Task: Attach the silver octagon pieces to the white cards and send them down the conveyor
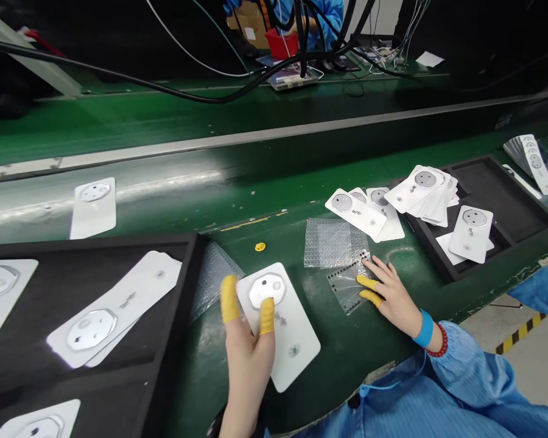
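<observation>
My left hand (pixel 249 359), with yellow finger cots on two fingers, grips a white rounded-corner panel (pixel 292 334) by its left side. The thumb lies on the panel's face, beside a round silvery part with dark holes. My right hand (pixel 393 298) rests on a clear plastic bag (pixel 346 292) with a dotted black edge. Its fingers are stretched out and apart, two of them in yellow cots, and a blue band circles the wrist. Touching that bag on the far side are flat bubble-wrap pouches (pixel 331 240).
A black divided tray (pixel 171 340) at left holds several similar panels; another tray (pixel 506 188) at right has panels piled on it. One panel (pixel 94 213) lies on the metal strip. A yellow cot (pixel 260 247) lies on the green bench. Black cables (pixel 164 91) hang across the top.
</observation>
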The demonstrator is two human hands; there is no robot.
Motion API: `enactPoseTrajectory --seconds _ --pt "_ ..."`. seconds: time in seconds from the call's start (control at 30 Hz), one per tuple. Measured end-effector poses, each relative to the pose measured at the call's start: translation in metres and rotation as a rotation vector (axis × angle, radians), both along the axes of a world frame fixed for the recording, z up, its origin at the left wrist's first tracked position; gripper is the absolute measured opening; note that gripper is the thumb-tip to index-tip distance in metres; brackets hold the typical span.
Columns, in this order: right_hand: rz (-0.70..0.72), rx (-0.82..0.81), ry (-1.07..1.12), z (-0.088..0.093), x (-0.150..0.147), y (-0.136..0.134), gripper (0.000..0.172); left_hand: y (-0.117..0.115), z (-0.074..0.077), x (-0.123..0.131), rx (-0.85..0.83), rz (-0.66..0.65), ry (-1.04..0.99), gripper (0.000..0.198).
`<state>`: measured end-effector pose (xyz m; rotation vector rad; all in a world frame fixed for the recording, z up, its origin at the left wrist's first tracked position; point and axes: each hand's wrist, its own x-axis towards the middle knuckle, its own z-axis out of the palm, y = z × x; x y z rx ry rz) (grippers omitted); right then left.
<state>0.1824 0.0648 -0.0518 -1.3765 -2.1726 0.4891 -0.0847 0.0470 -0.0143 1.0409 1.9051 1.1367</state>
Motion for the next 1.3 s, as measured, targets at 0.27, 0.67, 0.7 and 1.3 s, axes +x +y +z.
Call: enactPoseTrajectory --seconds 0.27,0.67,0.7,1.3 --pt "0.383 0.119 0.169 0.055 0.017 0.017 0.035 0.016 -0.006 0.032 -0.115 -0.409 -0.259 0.031" --pt "0.662 -0.096 0.147 0.087 0.022 0.044 0.024 0.010 -0.004 0.058 -0.276 -0.494 -0.853 0.037" --pt "0.660 -0.106 0.156 0.086 0.022 0.046 0.024 0.010 -0.005 0.059 -0.288 -0.485 -0.874 0.037" --pt "-0.001 0.292 0.033 0.056 -0.041 0.004 0.006 0.004 -0.022 0.070 -0.026 -0.088 -0.765 0.024"
